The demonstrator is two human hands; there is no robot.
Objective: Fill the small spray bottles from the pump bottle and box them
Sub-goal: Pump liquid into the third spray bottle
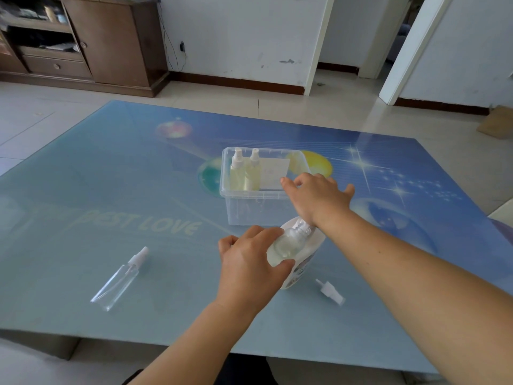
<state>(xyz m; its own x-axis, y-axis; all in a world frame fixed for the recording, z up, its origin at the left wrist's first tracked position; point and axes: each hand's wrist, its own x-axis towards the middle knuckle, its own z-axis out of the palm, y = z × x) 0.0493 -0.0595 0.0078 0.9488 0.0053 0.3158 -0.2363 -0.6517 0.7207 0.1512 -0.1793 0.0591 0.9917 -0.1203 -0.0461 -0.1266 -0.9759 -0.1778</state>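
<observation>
Head view shows the left hand (249, 262) clamped around a small spray bottle (286, 245) at the pump bottle (302, 262) near the table's front edge, the right hand (316, 197) spread open above; keep its neck steady under the nozzle.

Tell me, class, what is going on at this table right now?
A person is filling small spray bottles. The left hand holds an uncapped small bottle at the pump bottle, while the right hand hovers open by the clear box, where two filled bottles stand. An empty capped bottle and a loose spray cap lie on the table.
</observation>
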